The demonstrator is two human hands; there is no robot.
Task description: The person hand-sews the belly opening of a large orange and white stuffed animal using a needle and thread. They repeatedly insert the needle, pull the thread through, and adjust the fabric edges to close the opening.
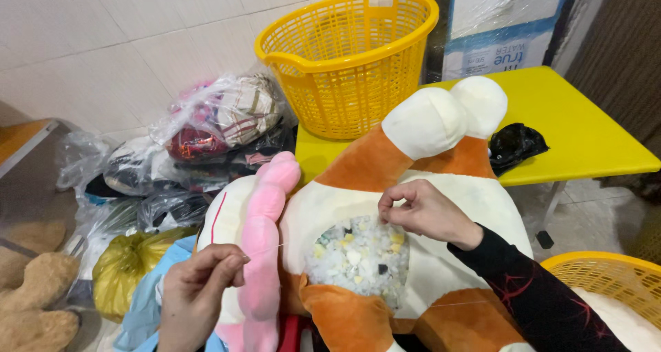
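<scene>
A large orange and white plush toy [427,152] lies in front of me with an open hole in its body, where mixed white, yellow and dark foam stuffing [358,259] shows. My right hand [423,211] pinches the upper edge of that hole, fingers closed on the fabric. My left hand [196,290] is pinched shut on a thin thread [265,249], pulled taut toward the toy across a pink plush part [265,249]. I cannot make out a needle.
A yellow laundry basket [348,56] stands on a yellow table [592,139] beside a black crumpled bag [515,145]. Plastic bags of cloth [213,132] pile at the left, a brown plush [31,290] at far left, another yellow basket [606,283] at lower right.
</scene>
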